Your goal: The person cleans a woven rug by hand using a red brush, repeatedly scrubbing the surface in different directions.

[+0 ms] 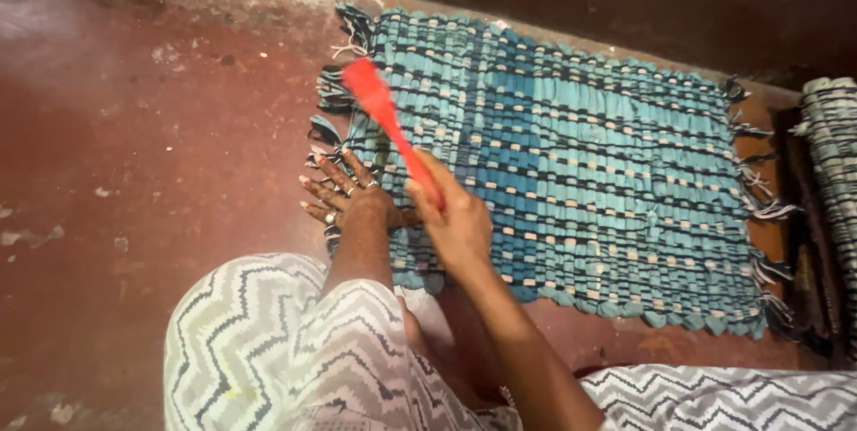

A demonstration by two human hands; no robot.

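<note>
Mat looks fully woven; left hand, fingers spread, pins its fringed edge while right hand, clamped on red tool, works there.

Dim warm light, pale glare top left; red tool motion-blurred; far edge dark, perhaps shadow.

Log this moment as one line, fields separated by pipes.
left hand: flat on woven mat fringe edge | right hand: grips red tool, blurred, over mat | floor: reddish, dusty | second mat: right edge
</note>
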